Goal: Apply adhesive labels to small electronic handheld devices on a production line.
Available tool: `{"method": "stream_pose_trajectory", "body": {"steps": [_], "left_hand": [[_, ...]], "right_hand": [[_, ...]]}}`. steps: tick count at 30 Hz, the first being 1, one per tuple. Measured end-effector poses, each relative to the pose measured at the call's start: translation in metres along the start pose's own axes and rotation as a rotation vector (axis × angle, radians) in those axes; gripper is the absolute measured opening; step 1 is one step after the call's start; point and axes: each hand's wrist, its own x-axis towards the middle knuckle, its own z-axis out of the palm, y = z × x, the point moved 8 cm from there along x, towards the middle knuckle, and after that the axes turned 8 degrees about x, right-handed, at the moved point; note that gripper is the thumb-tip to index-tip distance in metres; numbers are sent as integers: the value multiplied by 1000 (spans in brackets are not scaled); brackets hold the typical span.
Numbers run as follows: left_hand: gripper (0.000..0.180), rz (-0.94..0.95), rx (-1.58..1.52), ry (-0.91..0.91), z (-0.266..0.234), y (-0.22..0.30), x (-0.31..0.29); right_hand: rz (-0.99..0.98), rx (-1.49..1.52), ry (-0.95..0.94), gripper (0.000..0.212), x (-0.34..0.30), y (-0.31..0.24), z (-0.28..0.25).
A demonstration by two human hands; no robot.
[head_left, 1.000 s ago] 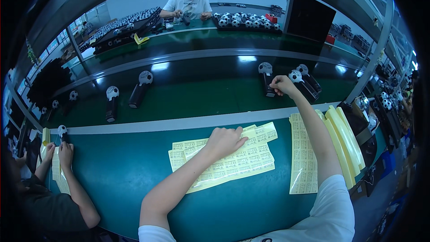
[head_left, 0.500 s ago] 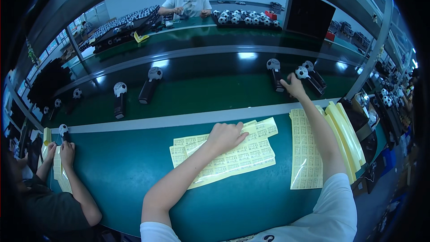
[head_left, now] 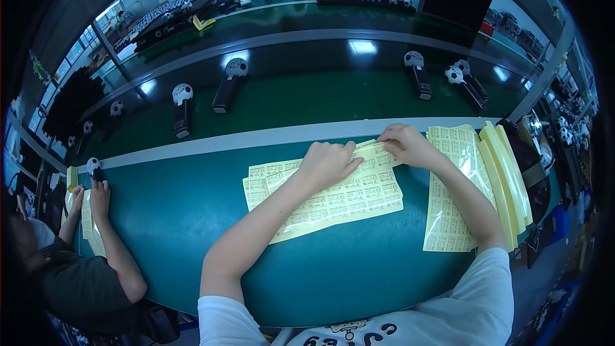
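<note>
From here, the left hand (head_left: 327,164) lies unclenched on the sheets (head_left: 349,204), on the worktop (head_left: 170,218); the right hand (head_left: 410,146) touches their upper-right corner, grip unclear. Many labels (head_left: 379,184) appear left.

under my left hand (head_left: 325,165) the label sheets (head_left: 362,200) look like smooth paper; right of my right hand (head_left: 405,146), yellow sheets (head_left: 507,182) gleam glossily. around my hands the tabletop (head_left: 166,230) is smooth; beyond them, device handles (head_left: 421,84) look like plastic.
</note>
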Motion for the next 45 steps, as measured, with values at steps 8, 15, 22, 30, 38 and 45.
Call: {"method": "stream_pose_trajectory", "body": {"steps": [8,15,22,30,38,45], "left_hand": [[36,-7,20,-13,4,-1,1],[36,5,6,-14,4,0,1],[35,16,15,14,4,1,0],[35,13,9,3,4,0,1],[35,18,24,0,5,1,1],[35,17,23,-2,4,1,1]], "right_hand": [[120,173,130,15,-2,18,-9],[277,301,174,9,-6,28,-8],[220,309,122,9,-5,28,-9],[132,233,158,15,-2,20,-10],[256,274,205,11,-7,28,-8],[167,305,244,9,-9,27,-8]]}}
